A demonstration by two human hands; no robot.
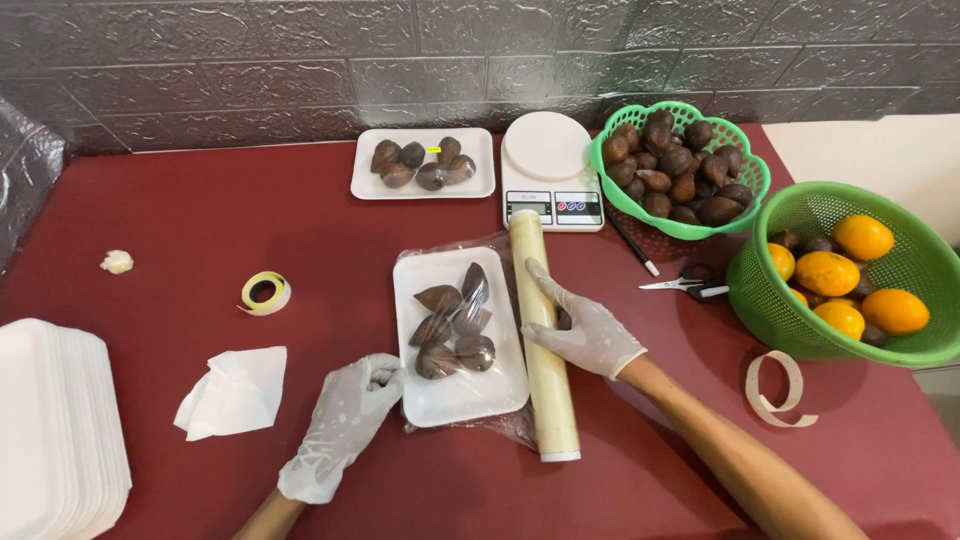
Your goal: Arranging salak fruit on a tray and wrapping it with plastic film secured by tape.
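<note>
With the right hand [583, 333] spread flat on the cling-film roll [543, 350] and the left hand [348, 415] pinching the foam tray's [455, 392] near-left edge, the stretched film could tear or tip the brown fruits [452, 322].

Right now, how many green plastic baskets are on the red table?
2: a scalloped green plastic basket of brown fruit beside the white kitchen scale, and a round green mesh basket of oranges at the right edge.
</note>
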